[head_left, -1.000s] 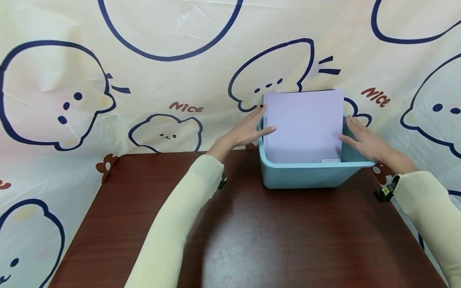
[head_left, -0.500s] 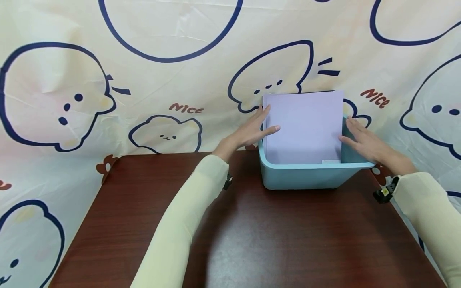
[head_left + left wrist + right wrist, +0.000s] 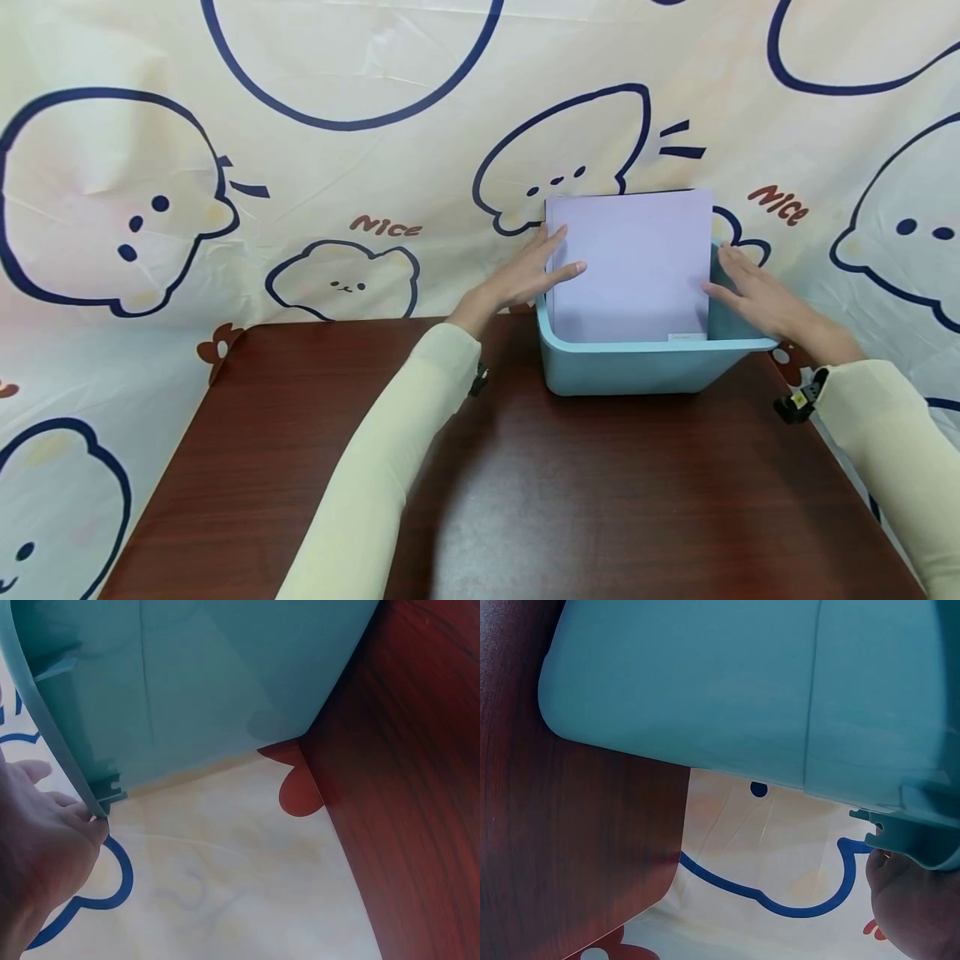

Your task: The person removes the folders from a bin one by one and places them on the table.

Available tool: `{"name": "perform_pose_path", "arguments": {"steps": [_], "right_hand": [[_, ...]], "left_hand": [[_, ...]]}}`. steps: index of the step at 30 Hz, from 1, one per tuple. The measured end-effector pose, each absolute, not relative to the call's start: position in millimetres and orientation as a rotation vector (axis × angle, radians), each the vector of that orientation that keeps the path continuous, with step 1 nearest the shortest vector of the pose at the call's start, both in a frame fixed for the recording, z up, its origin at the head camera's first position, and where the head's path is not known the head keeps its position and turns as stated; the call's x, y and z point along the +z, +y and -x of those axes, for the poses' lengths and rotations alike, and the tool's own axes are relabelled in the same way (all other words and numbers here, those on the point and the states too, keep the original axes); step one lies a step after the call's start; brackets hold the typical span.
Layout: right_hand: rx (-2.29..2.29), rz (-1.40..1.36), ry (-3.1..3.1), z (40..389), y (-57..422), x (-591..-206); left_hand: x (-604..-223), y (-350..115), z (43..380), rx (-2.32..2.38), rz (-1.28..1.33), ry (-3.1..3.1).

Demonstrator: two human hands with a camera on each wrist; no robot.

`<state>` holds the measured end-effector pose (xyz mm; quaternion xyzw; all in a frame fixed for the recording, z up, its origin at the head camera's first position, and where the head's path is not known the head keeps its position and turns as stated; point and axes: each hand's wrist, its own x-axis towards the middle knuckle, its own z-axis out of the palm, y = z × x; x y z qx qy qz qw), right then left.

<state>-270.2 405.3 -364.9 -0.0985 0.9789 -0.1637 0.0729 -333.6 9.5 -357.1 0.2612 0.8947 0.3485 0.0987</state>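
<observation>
A light blue plastic bin point(image 3: 622, 371) stands near the back edge of the table. Flat lavender sheets or folders point(image 3: 630, 267) lean upright inside it and rise above its rim; a small white label shows low on the front one. My left hand point(image 3: 517, 273) rests at the bin's left rim with straight fingers, its thumb reaching over the lavender front. At the right rim lies my right hand point(image 3: 761, 300), fingers extended and thumb pointing inward. Both wrist views show the bin's outer walls point(image 3: 202, 682) point(image 3: 690, 682) from below, the hands at the rim.
A dark reddish-brown wooden table point(image 3: 600, 492) spreads in front of the bin. Behind it hangs a pale cloth point(image 3: 360, 175) printed with blue cartoon outlines. Each wrist carries a small black device point(image 3: 798, 404).
My left hand has shifted slightly to the right, so its thumb reaches further over the lavender front. The right hand and the bin stay practically where they were.
</observation>
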Motion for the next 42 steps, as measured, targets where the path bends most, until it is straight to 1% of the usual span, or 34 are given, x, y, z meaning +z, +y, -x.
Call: {"name": "perform_pose_path", "arguments": {"steps": [12, 21, 33, 42], "right_hand": [[-0.5, 0.304, 2.938, 269.6, 404.2, -364.7], [-0.525, 0.301, 2.943, 268.9, 404.0, -364.8], [-0.526, 0.305, 2.943, 266.6, 402.6, -362.7], [-0.531, 0.293, 2.944, 266.0, 403.6, -363.3]], "left_hand": [[-352.5, 10.5, 337.9, 1.019, -0.795, 2.703], [-342.8, 10.6, 347.8, 0.939, -0.849, 2.764], [-342.9, 11.5, 361.3, 0.78, -0.851, 2.867], [-335.9, 18.0, 366.1, 0.719, -0.891, 2.888]]}}
